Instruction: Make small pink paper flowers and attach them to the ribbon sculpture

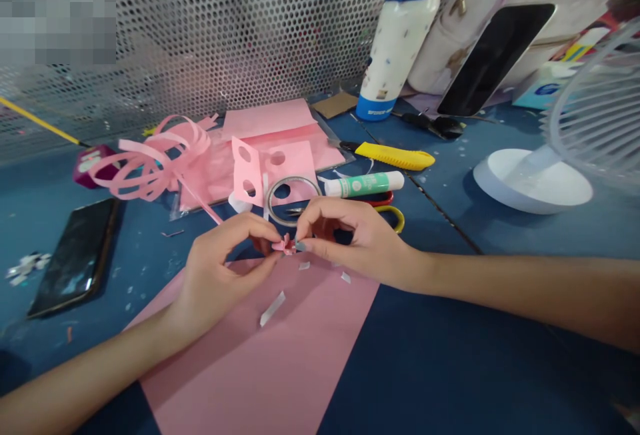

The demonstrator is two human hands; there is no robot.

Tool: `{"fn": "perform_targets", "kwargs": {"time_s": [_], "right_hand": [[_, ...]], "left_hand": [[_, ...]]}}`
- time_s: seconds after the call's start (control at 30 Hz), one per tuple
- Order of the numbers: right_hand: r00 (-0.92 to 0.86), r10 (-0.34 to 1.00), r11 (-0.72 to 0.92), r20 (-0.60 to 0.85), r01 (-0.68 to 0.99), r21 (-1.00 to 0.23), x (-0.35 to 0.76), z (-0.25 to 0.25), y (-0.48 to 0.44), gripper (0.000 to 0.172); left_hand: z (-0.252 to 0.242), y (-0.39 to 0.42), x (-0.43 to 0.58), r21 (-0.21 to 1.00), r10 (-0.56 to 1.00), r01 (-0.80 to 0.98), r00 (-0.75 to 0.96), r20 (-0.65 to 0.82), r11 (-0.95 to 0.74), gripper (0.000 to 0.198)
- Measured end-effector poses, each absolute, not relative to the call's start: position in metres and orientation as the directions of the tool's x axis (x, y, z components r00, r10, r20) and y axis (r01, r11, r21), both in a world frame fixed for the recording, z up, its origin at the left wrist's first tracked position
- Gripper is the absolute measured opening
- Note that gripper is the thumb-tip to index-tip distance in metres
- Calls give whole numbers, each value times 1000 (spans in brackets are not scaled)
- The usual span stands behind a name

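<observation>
My left hand (215, 265) pinches a small folded pink paper piece (285, 245) between thumb and forefinger. From the other side, the closed thumb and fingertips of my right hand (357, 241) meet the same piece. Something greyish shows at the right fingertips; whether it is tape or a nail I cannot tell. Both hands are just above the far edge of a flat pink paper sheet (275, 375). On this sheet lies a whitish tape strip (273, 308), with smaller tape bits (346, 277) nearer my right hand. Behind my fingers is a tape roll (271, 203).
Beyond my hands lie scissors (399, 218), a glue stick (367, 184), a yellow cutter (395, 156), looped pink paper strips (165, 165) and pink paper with holes (247, 171). A phone (75, 255) is left, a white fan (533, 185) right. A bottle (397, 48) stands by the perforated panel (250, 21).
</observation>
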State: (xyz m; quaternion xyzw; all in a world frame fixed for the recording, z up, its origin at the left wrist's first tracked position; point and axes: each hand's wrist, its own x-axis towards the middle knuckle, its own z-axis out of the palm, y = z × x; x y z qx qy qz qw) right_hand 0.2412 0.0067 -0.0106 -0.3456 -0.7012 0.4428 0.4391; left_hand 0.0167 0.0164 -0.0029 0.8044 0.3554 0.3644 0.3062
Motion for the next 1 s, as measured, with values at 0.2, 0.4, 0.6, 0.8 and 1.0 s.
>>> {"fn": "perform_targets", "kwargs": {"time_s": [0.2,0.4,0.6,0.8,1.0], "right_hand": [[-369,872,387,322,116,-915,241,-12,7,6],[-358,863,431,358,150,-890,242,-12,7,7],[-353,861,444,367,169,-880,242,-13,7,6],[-355,850,471,390,175,-865,242,-13,7,5],[-348,856,461,382,178,-869,242,-14,7,5]], "left_hand": [[-3,15,15,731,783,351,480,396,-585,13],[-2,14,16,690,762,372,492,421,-621,16],[-4,16,17,613,696,353,499,516,-707,17],[-4,16,18,578,653,323,505,564,-749,17],[-2,15,18,567,628,296,514,584,-769,18]]}}
